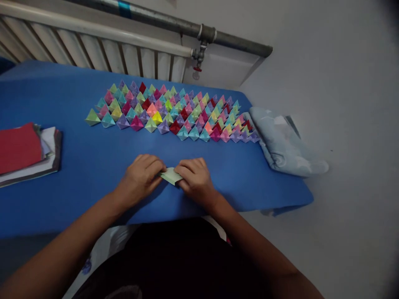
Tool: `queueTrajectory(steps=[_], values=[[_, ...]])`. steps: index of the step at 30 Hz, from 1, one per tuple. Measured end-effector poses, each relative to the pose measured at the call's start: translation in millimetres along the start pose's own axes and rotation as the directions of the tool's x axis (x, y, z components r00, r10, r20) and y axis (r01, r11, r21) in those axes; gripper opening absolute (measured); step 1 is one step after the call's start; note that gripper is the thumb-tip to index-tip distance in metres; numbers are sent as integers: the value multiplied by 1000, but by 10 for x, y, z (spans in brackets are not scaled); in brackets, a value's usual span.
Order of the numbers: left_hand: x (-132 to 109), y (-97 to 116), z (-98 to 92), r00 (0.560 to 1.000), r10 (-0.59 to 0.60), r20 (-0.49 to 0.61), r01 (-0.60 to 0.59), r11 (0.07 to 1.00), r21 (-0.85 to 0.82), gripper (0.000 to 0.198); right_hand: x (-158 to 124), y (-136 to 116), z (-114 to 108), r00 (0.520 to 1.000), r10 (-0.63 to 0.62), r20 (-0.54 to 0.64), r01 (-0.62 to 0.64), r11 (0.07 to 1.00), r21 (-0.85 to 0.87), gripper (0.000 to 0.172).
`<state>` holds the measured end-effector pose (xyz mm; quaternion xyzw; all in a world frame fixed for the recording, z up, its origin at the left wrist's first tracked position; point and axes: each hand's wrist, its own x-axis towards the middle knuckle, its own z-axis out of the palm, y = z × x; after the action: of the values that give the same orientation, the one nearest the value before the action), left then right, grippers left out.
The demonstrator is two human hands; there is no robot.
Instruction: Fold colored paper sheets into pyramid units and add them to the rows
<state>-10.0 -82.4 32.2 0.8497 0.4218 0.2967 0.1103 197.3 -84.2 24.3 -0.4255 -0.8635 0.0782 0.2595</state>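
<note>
A small pale green piece of folded paper [170, 176] is held between my two hands, just above the blue table cover near its front edge. My left hand [141, 174] grips its left end with curled fingers. At the opposite end, my right hand [195, 177] pinches the paper, and its fingertips partly hide the folds. Beyond my hands stand rows of small folded paper boats [163, 126] in green, purple, pink, red, yellow and turquoise.
Stacked coloured paper [21, 149], red on top, lies at the left. A folded light blue patterned cloth [280, 141] sits at the right end of the blue-covered table [93, 166]. Behind are a white radiator [93, 41], a metal pipe [240, 43] and a red valve [197, 69].
</note>
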Motion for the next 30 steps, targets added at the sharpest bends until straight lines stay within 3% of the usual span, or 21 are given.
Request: queueTrajectory(steps=[3, 6, 14, 21, 30], values=[[-57, -18, 101, 982, 170, -83, -149, 964, 221, 20, -38, 41, 62, 994, -107, -34, 99, 977, -188, 15], [-127, 1, 163, 965, 257, -53, -228, 920, 320, 24, -126, 31, 140, 982, -172, -74, 148, 955, -257, 19], [-326, 122, 132, 977, 180, 112, -202, 953, 228, 21, -404, -44, 27, 982, -117, 145, 140, 976, -164, 22], [-356, 190, 113, 973, 211, 95, -227, 950, 216, 18, -455, -43, -30, 987, -50, 150, 66, 992, -104, 23], [-413, 108, 196, 996, 90, 23, -92, 985, 145, 18, -492, -45, -3, 985, 153, 79, -157, 986, 52, 11]])
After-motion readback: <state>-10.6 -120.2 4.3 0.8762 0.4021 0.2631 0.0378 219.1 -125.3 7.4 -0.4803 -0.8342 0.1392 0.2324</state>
